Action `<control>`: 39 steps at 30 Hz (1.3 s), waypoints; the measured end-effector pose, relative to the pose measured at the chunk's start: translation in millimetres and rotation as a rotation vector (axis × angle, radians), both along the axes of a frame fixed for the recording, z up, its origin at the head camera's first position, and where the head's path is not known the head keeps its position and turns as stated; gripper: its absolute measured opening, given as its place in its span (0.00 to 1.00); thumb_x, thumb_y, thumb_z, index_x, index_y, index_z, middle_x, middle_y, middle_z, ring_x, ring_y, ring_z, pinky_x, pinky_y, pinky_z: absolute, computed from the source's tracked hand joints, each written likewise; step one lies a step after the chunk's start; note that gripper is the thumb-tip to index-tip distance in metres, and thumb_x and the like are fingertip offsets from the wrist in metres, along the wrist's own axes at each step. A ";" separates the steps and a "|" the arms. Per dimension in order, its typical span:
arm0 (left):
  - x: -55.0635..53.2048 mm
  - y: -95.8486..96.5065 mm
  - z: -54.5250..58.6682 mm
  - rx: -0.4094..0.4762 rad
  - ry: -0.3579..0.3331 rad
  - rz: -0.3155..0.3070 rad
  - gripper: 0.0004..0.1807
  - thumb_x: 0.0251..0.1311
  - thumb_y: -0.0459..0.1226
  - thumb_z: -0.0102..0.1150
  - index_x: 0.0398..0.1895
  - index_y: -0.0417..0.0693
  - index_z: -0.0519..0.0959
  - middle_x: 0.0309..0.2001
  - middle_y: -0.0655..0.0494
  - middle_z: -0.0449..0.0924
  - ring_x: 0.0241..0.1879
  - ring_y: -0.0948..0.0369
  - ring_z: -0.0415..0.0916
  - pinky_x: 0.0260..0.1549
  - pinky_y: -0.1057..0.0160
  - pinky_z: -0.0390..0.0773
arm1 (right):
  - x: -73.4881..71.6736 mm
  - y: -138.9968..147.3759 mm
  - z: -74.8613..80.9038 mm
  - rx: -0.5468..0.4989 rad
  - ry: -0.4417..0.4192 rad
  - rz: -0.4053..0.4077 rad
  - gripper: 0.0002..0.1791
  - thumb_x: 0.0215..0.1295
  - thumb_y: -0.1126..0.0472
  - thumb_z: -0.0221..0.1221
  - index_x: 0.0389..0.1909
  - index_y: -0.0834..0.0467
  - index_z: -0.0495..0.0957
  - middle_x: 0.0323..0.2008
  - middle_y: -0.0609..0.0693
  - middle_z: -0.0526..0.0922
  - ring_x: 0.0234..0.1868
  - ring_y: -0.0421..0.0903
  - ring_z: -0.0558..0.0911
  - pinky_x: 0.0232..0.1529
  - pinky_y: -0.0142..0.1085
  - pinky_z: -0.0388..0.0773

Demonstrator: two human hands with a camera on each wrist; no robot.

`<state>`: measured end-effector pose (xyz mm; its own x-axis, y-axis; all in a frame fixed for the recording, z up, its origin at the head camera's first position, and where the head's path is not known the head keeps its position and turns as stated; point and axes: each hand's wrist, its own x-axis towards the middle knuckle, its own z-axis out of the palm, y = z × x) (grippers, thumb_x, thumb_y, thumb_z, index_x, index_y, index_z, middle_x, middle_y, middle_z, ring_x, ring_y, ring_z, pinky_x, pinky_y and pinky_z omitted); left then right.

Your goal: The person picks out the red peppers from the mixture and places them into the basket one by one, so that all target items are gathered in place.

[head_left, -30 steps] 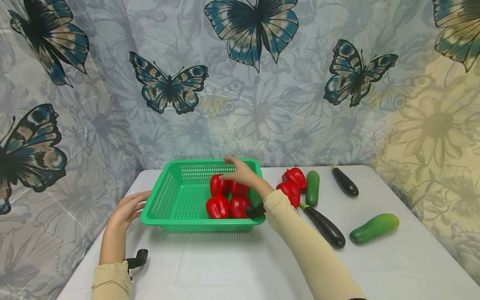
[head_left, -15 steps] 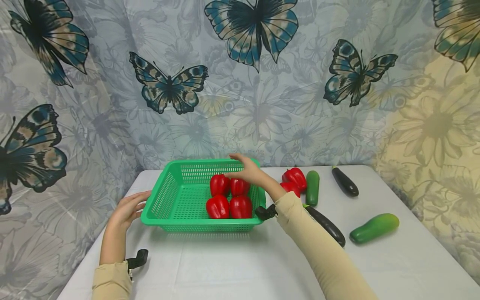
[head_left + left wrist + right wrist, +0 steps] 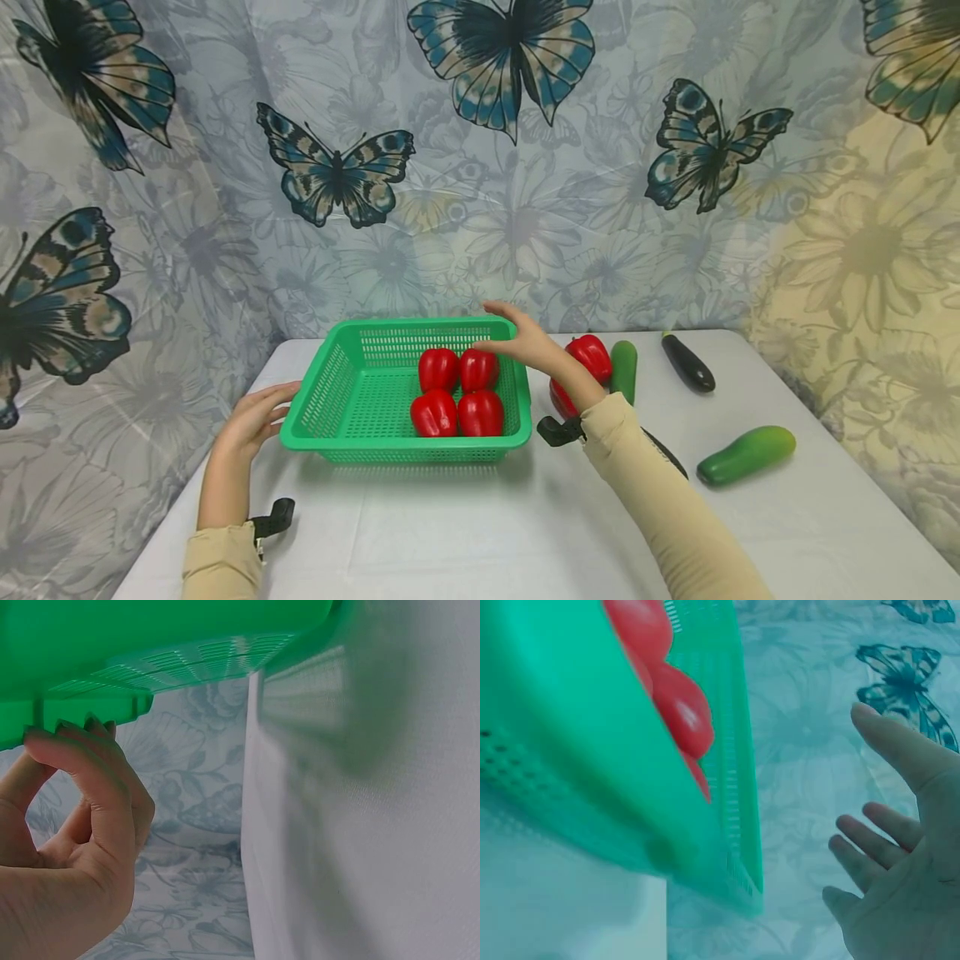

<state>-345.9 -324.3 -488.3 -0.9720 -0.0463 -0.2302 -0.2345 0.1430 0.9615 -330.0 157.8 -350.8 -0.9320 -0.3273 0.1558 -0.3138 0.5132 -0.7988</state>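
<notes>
A green plastic basket [image 3: 405, 456] stands on the table, several red bell peppers [image 3: 482, 414] grouped in its right half. My left hand [image 3: 255, 419] is at the basket's left side. In the left wrist view its loosely bent fingers [image 3: 112, 791] touch the basket's rim with their tips. Over the back right corner of the basket is my right hand [image 3: 528, 340], with nothing in it. Its thumb and fingers are spread in the right wrist view, apart from the basket wall [image 3: 592, 742].
Right of the basket lie two more red peppers [image 3: 591, 357], partly behind my right forearm, and a cucumber [image 3: 624, 362]. An eggplant [image 3: 688, 363] lies farther back; another [image 3: 667, 454] is mostly hidden by my sleeve. A green, yellow-tipped oblong fruit [image 3: 746, 456] lies at the right.
My right hand has moved right, from above the peppers in the basket to its back right corner, uncovering those peppers. My left hand and the basket have stayed in place.
</notes>
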 end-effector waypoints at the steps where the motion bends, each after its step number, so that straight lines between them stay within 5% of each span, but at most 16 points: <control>1: -0.2 0.4 0.3 -0.005 -0.005 0.007 0.44 0.51 0.61 0.68 0.66 0.47 0.71 0.63 0.57 0.69 0.65 0.51 0.68 0.43 0.66 0.80 | 0.9 2.6 0.1 -0.009 0.000 -0.002 0.42 0.61 0.49 0.67 0.73 0.49 0.59 0.73 0.49 0.63 0.75 0.54 0.59 0.70 0.58 0.62; 6: -0.8 1.1 0.9 -0.017 -0.011 -0.003 0.47 0.50 0.62 0.67 0.69 0.46 0.68 0.72 0.51 0.59 0.73 0.45 0.56 0.45 0.67 0.78 | 5.0 16.2 -2.1 -0.025 0.014 -0.003 0.42 0.62 0.49 0.66 0.74 0.50 0.57 0.74 0.51 0.61 0.75 0.57 0.57 0.71 0.60 0.59; 20: 0.1 1.4 0.8 -0.005 -0.008 0.016 0.47 0.49 0.62 0.68 0.68 0.46 0.69 0.63 0.58 0.67 0.70 0.49 0.60 0.44 0.67 0.79 | 29.2 53.9 -17.0 -0.064 0.022 -0.053 0.44 0.60 0.45 0.67 0.74 0.47 0.57 0.73 0.49 0.61 0.77 0.54 0.55 0.74 0.56 0.55; 29: 0.1 1.2 3.4 -0.001 -0.016 0.006 0.48 0.49 0.62 0.68 0.69 0.44 0.67 0.72 0.51 0.58 0.73 0.46 0.55 0.43 0.68 0.78 | 38.7 75.6 -32.0 -0.044 0.065 -0.096 0.41 0.62 0.49 0.66 0.73 0.51 0.58 0.72 0.53 0.63 0.74 0.55 0.60 0.71 0.56 0.61; 39: -0.2 1.8 3.8 -0.008 -0.023 0.010 0.49 0.48 0.63 0.68 0.69 0.46 0.68 0.70 0.53 0.61 0.72 0.48 0.58 0.44 0.68 0.79 | 43.2 96.3 -54.0 -0.063 0.046 -0.176 0.39 0.63 0.49 0.65 0.72 0.52 0.60 0.71 0.54 0.64 0.72 0.57 0.62 0.65 0.58 0.68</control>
